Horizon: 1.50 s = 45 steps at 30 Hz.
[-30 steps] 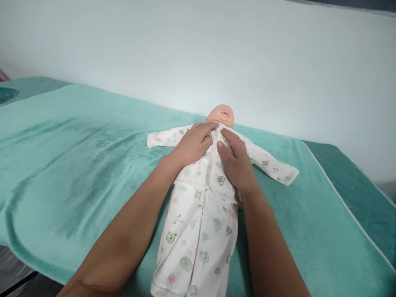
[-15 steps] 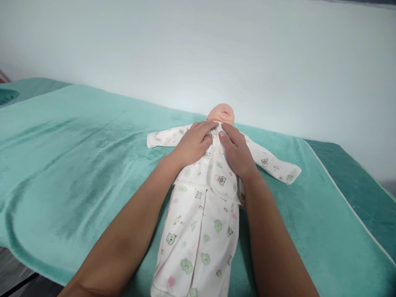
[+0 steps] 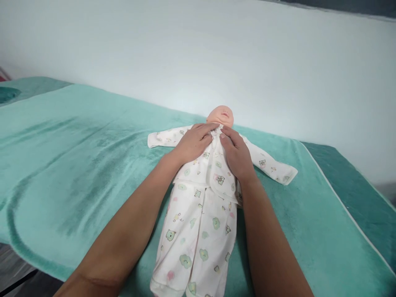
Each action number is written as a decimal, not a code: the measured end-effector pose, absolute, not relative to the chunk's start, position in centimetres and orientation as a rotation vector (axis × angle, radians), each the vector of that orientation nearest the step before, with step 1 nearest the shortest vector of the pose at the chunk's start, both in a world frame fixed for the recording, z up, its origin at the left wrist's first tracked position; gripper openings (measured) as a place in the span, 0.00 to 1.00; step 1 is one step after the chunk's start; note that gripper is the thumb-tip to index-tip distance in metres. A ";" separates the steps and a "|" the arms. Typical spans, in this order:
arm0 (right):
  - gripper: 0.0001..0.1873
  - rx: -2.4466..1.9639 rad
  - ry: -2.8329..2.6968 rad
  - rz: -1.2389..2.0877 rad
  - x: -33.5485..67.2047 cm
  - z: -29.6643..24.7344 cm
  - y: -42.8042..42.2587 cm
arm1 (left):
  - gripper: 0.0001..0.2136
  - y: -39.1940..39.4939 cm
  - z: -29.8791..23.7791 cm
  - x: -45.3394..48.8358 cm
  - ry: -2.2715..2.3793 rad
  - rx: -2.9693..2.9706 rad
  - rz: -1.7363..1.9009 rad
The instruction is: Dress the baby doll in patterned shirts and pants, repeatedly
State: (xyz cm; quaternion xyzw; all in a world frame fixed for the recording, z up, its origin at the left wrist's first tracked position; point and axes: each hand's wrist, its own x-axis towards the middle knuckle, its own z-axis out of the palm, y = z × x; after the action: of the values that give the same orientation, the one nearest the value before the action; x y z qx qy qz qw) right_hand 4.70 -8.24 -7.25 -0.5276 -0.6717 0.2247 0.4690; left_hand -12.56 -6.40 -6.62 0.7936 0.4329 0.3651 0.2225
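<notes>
A baby doll [image 3: 220, 115] lies on its back, dressed in a white printed shirt [image 3: 213, 169] and matching trousers [image 3: 198, 235]. My left hand [image 3: 194, 143] rests on the left side of the shirt's chest, its fingers stretched toward the collar and the thumb apart from them. On the other side of the front opening lies my right hand [image 3: 236, 152], fingers extended up to the neckline and thumb beside the edge. Both palms are down on the cloth. The doll's sleeves spread out to either side, and their upper parts are partly covered by my hands.
A light green plush blanket [image 3: 77, 144] lies under the doll. Darker green cloth [image 3: 346, 177] shows beyond its right edge. A white wall [image 3: 185, 53] rises right behind the doll's head. Grey floor [image 3: 14, 268] is visible at the lower left.
Both hands stay at the upper chest, with only slight finger shifts near the collar. The view has moved a little; the doll lies in the same pose.
</notes>
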 end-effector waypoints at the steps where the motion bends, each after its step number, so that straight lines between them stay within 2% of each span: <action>1: 0.21 -1.298 -1.657 0.549 4.9 -7.4 -8.1 | 0.25 -6.4 -6.8 -12.7 1.187 2.182 1.019; 5: 0.29 -1.500 -1.712 0.419 6.8 -8.8 -8.1 | 0.25 -6.6 -8.8 -14.5 1.352 2.118 1.044; 9: 0.32 -1.850 -1.825 0.109 11.4 -10.5 -9.5 | 0.25 -7.3 -11.7 -18.8 1.693 2.228 0.907; 11: 0.34 -1.950 -1.856 0.075 14.7 -11.3 -10.7 | 0.27 -7.8 -12.7 -21.4 1.824 2.236 0.852; 16: 0.31 -2.130 -1.652 -0.088 21.9 -12.5 -12.9 | 0.30 -8.4 -13.6 -26.0 2.083 1.815 1.029; 18: 0.31 -2.181 -1.474 -0.126 23.1 -12.5 -13.2 | 0.30 -8.3 -13.7 -26.8 2.021 1.655 1.147; 21: 0.30 -2.229 -1.335 0.032 22.8 -12.0 -13.1 | 0.29 -7.9 -13.8 -27.1 1.898 1.541 1.253; 24: 0.23 -2.136 -1.322 0.154 21.8 -11.3 -12.6 | 0.29 -7.4 -13.8 -27.2 1.752 1.503 1.327; 29: 0.08 -1.967 -1.309 0.144 21.0 -10.4 -11.2 | 0.32 -6.5 -13.8 -27.5 1.513 1.511 1.371; 32: 0.03 -1.927 -1.277 0.137 21.1 -9.9 -10.1 | 0.35 -6.3 -14.0 -27.6 1.417 1.432 1.472; 39: 0.06 -1.899 -1.072 0.029 21.8 -10.1 -8.6 | 0.36 -6.3 -13.9 -27.5 1.242 1.104 1.735; 45: 0.05 -1.929 -1.090 0.029 22.5 -10.7 -8.8 | 0.36 -6.2 -14.2 -27.9 1.288 1.032 1.716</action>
State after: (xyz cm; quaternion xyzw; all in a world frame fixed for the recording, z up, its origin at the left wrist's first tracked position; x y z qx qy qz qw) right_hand 22.48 -8.85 -10.66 -0.7791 -0.4399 0.0116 0.4465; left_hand -27.93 -6.15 -14.20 0.4025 0.5024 0.6693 0.3710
